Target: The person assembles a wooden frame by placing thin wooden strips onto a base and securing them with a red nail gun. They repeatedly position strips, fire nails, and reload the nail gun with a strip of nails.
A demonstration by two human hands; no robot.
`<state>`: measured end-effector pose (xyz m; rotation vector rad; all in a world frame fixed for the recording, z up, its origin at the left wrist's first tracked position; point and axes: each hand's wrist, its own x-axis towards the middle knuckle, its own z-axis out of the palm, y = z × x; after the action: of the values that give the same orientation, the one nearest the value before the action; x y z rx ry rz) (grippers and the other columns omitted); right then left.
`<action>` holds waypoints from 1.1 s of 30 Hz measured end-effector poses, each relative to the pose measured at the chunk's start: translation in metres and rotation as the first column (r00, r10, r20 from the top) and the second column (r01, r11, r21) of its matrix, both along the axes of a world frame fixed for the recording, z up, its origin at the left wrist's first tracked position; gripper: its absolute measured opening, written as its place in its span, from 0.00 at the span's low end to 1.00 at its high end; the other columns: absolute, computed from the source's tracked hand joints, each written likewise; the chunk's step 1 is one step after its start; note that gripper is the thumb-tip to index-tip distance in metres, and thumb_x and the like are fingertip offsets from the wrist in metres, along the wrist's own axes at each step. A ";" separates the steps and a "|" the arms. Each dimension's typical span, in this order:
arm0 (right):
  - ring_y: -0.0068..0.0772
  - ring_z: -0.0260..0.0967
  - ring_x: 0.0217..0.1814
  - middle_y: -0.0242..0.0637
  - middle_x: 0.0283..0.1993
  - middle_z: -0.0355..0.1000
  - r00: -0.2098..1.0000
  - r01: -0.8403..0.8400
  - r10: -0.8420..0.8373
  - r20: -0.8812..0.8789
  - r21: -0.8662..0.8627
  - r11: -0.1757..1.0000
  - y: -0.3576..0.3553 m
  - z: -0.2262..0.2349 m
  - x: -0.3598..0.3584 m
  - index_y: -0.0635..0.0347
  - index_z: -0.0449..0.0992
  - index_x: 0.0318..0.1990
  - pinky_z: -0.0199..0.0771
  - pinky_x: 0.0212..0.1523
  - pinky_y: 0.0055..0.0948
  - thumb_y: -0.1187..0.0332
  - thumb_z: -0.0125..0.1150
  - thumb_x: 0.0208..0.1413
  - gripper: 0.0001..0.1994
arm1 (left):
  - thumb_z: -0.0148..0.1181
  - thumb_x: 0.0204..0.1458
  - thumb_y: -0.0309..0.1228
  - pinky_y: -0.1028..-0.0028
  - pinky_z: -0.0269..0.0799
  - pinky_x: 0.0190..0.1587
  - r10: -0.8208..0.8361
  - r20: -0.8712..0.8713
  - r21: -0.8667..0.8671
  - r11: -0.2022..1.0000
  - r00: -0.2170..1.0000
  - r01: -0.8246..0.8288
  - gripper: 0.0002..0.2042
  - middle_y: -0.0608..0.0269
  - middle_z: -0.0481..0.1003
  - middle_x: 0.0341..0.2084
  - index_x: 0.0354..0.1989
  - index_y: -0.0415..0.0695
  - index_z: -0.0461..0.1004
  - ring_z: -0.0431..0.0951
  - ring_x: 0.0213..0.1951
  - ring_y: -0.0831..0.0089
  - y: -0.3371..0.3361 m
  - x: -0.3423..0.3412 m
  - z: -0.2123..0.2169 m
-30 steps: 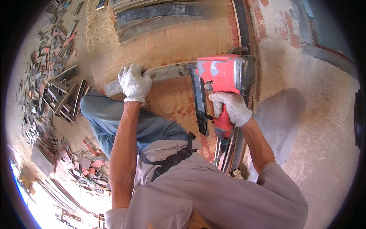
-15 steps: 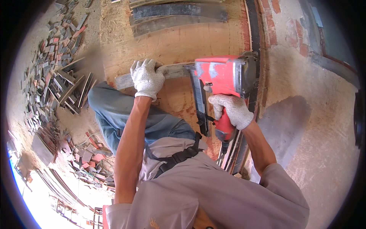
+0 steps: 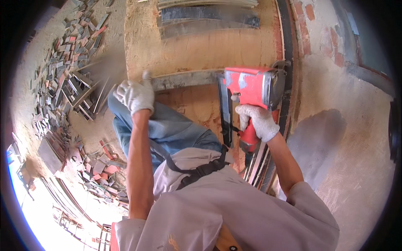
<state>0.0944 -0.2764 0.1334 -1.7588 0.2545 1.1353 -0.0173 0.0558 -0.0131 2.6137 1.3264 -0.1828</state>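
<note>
Change: left hand has shifted left off its flat spot across the grey slat, and now sits at the slat's left end, above the bent knee. For the work, that means no spread palm bracing the slat from above; the nail gun is at much the same spot on its other end.

Left hand: fingers part curled, thumb sticking out apart from them. It's blurred, so can't tell whether it's closed on anything or touching the slat end.

Right hand: closed, gripping the nail gun's red handle, fingers wrapped round. Gun body is ahead of that hand, dark magazine just to its left.

Slat: lies across the wooden panel, running from beside the left hand rightward to the gun, ahead and left of the right hand. Farther ahead of both 2 hands: stacked dark strips. Left of the left hand: heaped offcuts on the floor.
</note>
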 end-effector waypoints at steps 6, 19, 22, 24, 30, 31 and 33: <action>0.26 0.63 0.16 0.32 0.18 0.67 0.998 0.058 -0.058 -0.004 0.041 0.997 -0.012 -0.004 0.001 0.69 0.75 0.62 0.67 0.22 0.29 0.73 0.59 0.61 0.21 | 0.42 0.64 0.59 0.43 0.63 0.64 0.129 -0.066 -0.351 0.925 0.989 -0.144 0.36 0.33 0.79 0.49 0.47 0.32 0.83 0.76 0.54 0.33 0.003 -0.003 0.002; 0.26 0.68 0.16 0.32 0.16 0.71 0.998 -0.037 0.039 0.043 -0.043 0.998 -0.024 0.007 -0.015 0.62 0.82 0.37 0.67 0.22 0.28 0.67 0.65 0.60 0.07 | 0.59 0.62 0.27 0.64 0.87 0.40 0.771 -0.119 -0.992 -0.064 0.626 -0.110 0.11 0.55 0.76 0.44 0.48 0.35 0.79 0.80 0.43 0.63 -0.096 0.013 0.002; 0.26 0.67 0.16 0.32 0.18 0.72 0.998 -0.054 0.056 0.035 -0.048 0.997 -0.022 0.004 -0.018 0.64 0.82 0.47 0.67 0.22 0.28 0.68 0.65 0.60 0.12 | 0.60 0.60 0.29 0.61 0.87 0.37 0.810 -0.176 -0.984 -0.126 0.559 -0.127 0.12 0.53 0.77 0.43 0.48 0.34 0.79 0.81 0.41 0.61 -0.097 0.016 0.002; 0.26 0.67 0.16 0.32 0.18 0.72 0.996 -0.080 0.082 0.046 -0.048 0.996 -0.021 0.002 -0.018 0.64 0.81 0.53 0.67 0.22 0.28 0.68 0.65 0.60 0.15 | 0.61 0.59 0.30 0.60 0.87 0.36 0.835 -0.208 -0.978 -0.166 0.510 -0.127 0.13 0.51 0.77 0.42 0.46 0.34 0.80 0.82 0.40 0.58 -0.096 0.017 0.001; 0.26 0.68 0.15 0.32 0.19 0.72 0.996 -0.081 0.083 0.042 -0.054 0.995 -0.019 0.006 -0.016 0.63 0.81 0.48 0.67 0.20 0.28 0.68 0.64 0.61 0.12 | 0.58 0.62 0.27 0.62 0.88 0.40 0.792 -0.147 -0.988 -0.094 0.593 -0.119 0.12 0.53 0.77 0.45 0.49 0.34 0.79 0.81 0.44 0.62 -0.097 0.016 0.000; 0.25 0.68 0.15 0.32 0.18 0.72 0.995 -0.090 0.092 0.028 -0.059 0.994 -0.021 0.003 -0.015 0.62 0.81 0.45 0.67 0.20 0.28 0.68 0.64 0.61 0.09 | 0.59 0.60 0.29 0.61 0.88 0.38 0.825 -0.169 -0.985 -0.122 0.540 -0.121 0.12 0.51 0.77 0.44 0.47 0.33 0.79 0.82 0.43 0.60 -0.097 0.018 0.005; 0.25 0.67 0.16 0.32 0.18 0.72 0.994 -0.109 0.110 0.007 -0.080 0.991 -0.022 0.003 -0.014 0.62 0.81 0.39 0.67 0.22 0.28 0.68 0.63 0.62 0.07 | 0.61 0.58 0.30 0.60 0.88 0.36 0.850 -0.183 -0.983 -0.145 0.495 -0.114 0.13 0.50 0.79 0.43 0.45 0.31 0.79 0.83 0.41 0.58 -0.098 0.020 0.009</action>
<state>0.0801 -0.2989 0.1367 -1.8685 0.2009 1.2074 0.0028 -0.0419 -0.0037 0.6215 1.2078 -0.0507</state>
